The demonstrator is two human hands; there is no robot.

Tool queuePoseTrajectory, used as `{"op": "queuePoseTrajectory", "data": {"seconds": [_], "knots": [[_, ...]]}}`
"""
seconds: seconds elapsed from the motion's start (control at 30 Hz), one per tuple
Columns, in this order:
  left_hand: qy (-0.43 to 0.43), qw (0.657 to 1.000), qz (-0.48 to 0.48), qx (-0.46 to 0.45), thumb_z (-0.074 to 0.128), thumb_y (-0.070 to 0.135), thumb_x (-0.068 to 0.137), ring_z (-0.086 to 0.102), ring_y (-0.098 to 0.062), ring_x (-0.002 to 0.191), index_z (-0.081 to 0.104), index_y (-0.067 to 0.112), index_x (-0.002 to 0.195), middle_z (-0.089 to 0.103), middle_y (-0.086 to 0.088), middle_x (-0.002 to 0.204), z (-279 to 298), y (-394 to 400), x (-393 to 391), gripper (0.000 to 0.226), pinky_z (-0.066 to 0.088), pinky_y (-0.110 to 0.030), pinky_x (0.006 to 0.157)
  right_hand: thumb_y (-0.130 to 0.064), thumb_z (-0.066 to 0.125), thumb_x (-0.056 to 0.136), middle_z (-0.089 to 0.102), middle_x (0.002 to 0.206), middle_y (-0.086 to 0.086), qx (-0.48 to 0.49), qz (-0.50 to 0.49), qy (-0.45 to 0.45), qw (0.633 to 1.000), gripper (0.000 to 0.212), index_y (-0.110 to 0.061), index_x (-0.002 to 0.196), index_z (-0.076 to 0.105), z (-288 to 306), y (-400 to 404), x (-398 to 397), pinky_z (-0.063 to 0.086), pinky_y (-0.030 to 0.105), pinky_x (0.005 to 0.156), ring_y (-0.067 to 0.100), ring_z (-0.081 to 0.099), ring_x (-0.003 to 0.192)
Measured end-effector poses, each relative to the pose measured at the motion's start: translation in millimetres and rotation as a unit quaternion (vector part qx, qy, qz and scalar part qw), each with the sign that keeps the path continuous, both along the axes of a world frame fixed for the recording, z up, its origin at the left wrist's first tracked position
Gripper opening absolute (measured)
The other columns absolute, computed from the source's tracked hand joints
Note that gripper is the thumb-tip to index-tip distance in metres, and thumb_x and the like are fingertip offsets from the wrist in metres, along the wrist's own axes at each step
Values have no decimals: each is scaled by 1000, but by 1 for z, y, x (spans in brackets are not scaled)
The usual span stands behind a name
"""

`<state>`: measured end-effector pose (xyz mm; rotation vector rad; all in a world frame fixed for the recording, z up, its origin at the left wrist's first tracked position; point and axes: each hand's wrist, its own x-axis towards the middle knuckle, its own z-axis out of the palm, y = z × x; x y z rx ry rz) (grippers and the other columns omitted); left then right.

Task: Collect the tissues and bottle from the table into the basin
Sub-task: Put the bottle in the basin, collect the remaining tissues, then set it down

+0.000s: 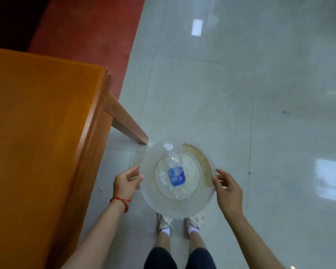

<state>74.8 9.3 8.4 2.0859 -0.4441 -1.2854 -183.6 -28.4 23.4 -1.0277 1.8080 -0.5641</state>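
Note:
A clear round plastic basin hangs in front of me, over the toes of my shoes. Inside it lies a clear water bottle with a blue label and a white cap, pointing away from me. Crumpled white tissue rests beside the bottle on the basin's bottom. My left hand, with a red string at the wrist, has its fingertips on the basin's left rim. My right hand holds the right rim in the same way.
An orange wooden table fills the left, its leg slanting down toward the basin. Red carpet lies beyond it. Glossy pale floor tiles spread to the right. My shoes stand just under the basin.

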Motion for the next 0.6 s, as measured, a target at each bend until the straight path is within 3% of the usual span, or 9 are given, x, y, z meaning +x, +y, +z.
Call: {"op": "queuePoseTrajectory", "data": {"seconds": [0.13, 0.2, 0.3, 0.4, 0.47, 0.6], "knots": [[16, 999, 27, 8, 61, -7, 79, 57, -24, 85, 54, -1, 122, 64, 0, 88, -66, -9, 6, 45, 53, -27, 64, -20, 61, 85, 61, 80, -20, 14, 22, -2, 1000, 19, -19, 104, 64, -71, -23, 5, 40, -2, 60, -16, 56, 71], [21, 999, 40, 14, 60, -7, 80, 56, -25, 89, 53, -1, 123, 63, -7, 95, -98, -13, 8, 45, 49, -29, 71, -19, 61, 85, 61, 79, -20, 16, 37, -3, 999, 18, -20, 103, 64, -106, -33, 9, 40, -2, 60, -16, 56, 70], [26, 997, 67, 28, 58, -8, 81, 57, -19, 77, 50, -2, 125, 58, -13, 104, -148, -16, 13, 46, 53, -20, 57, -19, 60, 85, 60, 78, -19, 25, 66, 3, 997, 19, -19, 104, 64, -159, -45, 18, 40, -2, 60, -13, 57, 70], [30, 994, 92, 41, 56, -8, 82, 54, -10, 71, 48, -2, 127, 57, -12, 104, -195, -16, 20, 46, 50, -9, 50, -19, 60, 85, 63, 80, -8, 41, 90, 0, 995, 23, -18, 108, 63, -210, -53, 28, 46, 8, 68, -1, 59, 73], [35, 993, 105, 48, 55, -9, 82, 54, -10, 71, 48, -1, 127, 58, -10, 101, -225, -16, 25, 46, 51, -10, 51, -20, 60, 85, 64, 84, -2, 48, 103, 0, 994, 24, -18, 109, 62, -242, -57, 34, 48, 18, 72, 1, 58, 75], [31, 990, 122, 64, 56, -8, 82, 55, -10, 72, 50, 0, 126, 58, -9, 100, -277, -18, 37, 45, 53, -17, 54, -22, 61, 85, 66, 86, 1, 58, 127, 2, 990, 25, -18, 110, 62, -298, -64, 46, 49, 18, 72, 10, 61, 76]]}}
